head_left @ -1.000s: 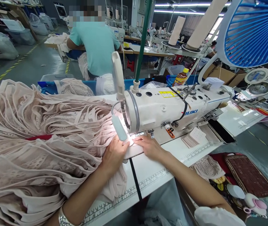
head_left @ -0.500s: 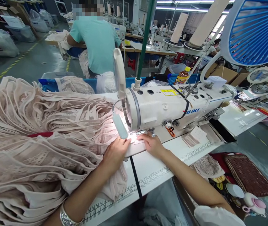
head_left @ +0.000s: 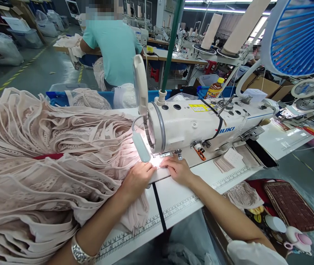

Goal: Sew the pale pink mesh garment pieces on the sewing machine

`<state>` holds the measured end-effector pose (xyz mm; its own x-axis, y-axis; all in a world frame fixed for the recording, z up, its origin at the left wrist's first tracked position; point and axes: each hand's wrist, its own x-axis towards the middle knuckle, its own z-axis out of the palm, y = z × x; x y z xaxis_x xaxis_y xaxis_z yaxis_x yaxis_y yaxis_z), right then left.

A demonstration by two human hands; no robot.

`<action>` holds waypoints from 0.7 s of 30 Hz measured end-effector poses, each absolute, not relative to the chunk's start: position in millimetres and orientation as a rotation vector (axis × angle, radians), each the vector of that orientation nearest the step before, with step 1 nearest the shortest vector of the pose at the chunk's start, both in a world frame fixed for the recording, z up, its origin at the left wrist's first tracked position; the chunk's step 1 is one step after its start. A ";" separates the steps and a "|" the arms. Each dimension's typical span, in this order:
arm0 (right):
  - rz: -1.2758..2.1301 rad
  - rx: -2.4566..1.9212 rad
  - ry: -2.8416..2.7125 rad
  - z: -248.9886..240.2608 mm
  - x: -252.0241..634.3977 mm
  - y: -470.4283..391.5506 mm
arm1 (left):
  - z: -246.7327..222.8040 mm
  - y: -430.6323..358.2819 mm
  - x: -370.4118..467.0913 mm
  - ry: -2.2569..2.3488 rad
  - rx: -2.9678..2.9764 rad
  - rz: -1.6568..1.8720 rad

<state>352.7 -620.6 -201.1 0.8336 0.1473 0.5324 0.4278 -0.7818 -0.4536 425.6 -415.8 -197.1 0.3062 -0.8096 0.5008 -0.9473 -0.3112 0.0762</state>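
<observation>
A white sewing machine (head_left: 184, 127) stands on the table, its lamp (head_left: 141, 147) lighting the needle area. My left hand (head_left: 139, 177) is closed just below the lamp, thumb and fingers pressed together at the edge of a pale pink garment piece (head_left: 157, 161). From the other side, my right hand (head_left: 179, 171) has its fingertips pinched down on the same fabric, close to the presser foot. The fabric between them is bright and partly covered by my fingers. To the left lies a large heap of pale pink lace-trimmed garments (head_left: 35, 176), reaching my left forearm.
A stack of small cards (head_left: 228, 161) and a black tray (head_left: 261, 152) lie right of the machine. Printed rulers (head_left: 135, 233) run along the table edge. A green pole (head_left: 170, 48) and a blue fan (head_left: 306, 36) rise behind. A person (head_left: 113, 51) sits beyond.
My left hand has shifted slightly right, its fingers more curled. My right fingers have drawn closer together, and the gap between the hands is narrower.
</observation>
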 end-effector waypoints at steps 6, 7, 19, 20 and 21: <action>-0.627 -2.462 -0.413 -201.8 352.3 -619.7 | -195.2 -417.5 421.5 -1.579 2.229 0.620; -0.618 -2.462 -0.414 -201.4 352.1 -619.4 | -195.0 -417.4 421.0 -1.579 2.227 0.600; -0.583 -2.588 -0.623 -195.7 350.0 -621.3 | -202.1 -406.1 423.1 -1.544 2.295 0.439; -0.579 -2.600 -0.621 -196.3 349.5 -621.4 | -202.9 -405.1 423.2 -1.561 2.315 0.411; -0.577 -2.614 -0.614 -197.1 349.0 -621.4 | -203.3 -404.4 423.3 -1.574 2.334 0.374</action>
